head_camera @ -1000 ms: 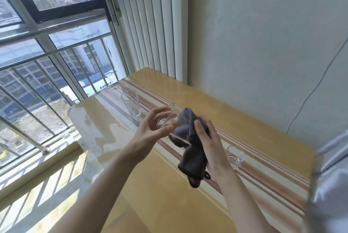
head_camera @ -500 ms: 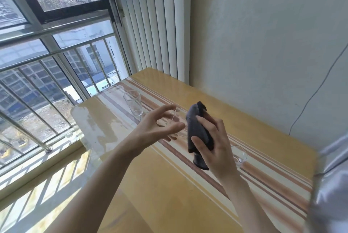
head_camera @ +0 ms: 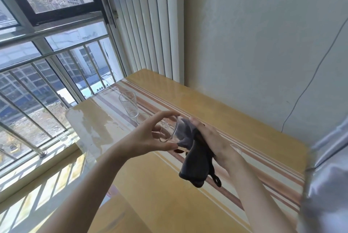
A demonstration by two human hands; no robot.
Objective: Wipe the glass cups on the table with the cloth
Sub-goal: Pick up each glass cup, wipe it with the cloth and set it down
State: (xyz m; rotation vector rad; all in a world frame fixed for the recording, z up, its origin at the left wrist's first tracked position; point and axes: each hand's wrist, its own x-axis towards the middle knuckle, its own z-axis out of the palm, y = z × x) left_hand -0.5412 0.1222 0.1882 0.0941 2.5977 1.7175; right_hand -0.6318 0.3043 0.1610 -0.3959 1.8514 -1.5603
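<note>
Window [head_camera: 47, 48]: far left, dark upper frame, metal railing bars across the lower panes, buildings outside.
Blinds [head_camera: 148, 25]: white vertical slats, between window and wall.
Desk [head_camera: 165, 195]: yellow top with brown and cream stripes running along it, under a clear glossy cover; one corner points to the window.
Tall cup [head_camera: 129, 105]: clear glass, upright on the stripes at the far end of the desk, well apart from both hands.
Low cup [head_camera: 142, 118]: clear, only the rim shows, just beside the tall cup on its near side.
Left hand [head_camera: 148, 136]: raised above the desk; grip closed on the held cup, thumb below, fingers curled over the top.
Held cup [head_camera: 169, 129]: clear glass, lying on its side in the air, base toward the left palm, mouth toward the cloth.
Cloth [head_camera: 195, 163]: dark grey, one end pushed into the mouth of the held cup, the rest hanging down with a small loop at the bottom.
Right hand [head_camera: 212, 140]: grip closed on the cloth, back of the hand up, fingers pressing the cloth at the cup.
Small cup [head_camera: 236, 149]: clear, on the desk stripes, mostly hidden behind the right hand.
Wall [head_camera: 263, 44]: pale, plain, a thin cable running down its right part.
Sleeve [head_camera: 327, 176]: grey, shiny fabric at the right edge.
</note>
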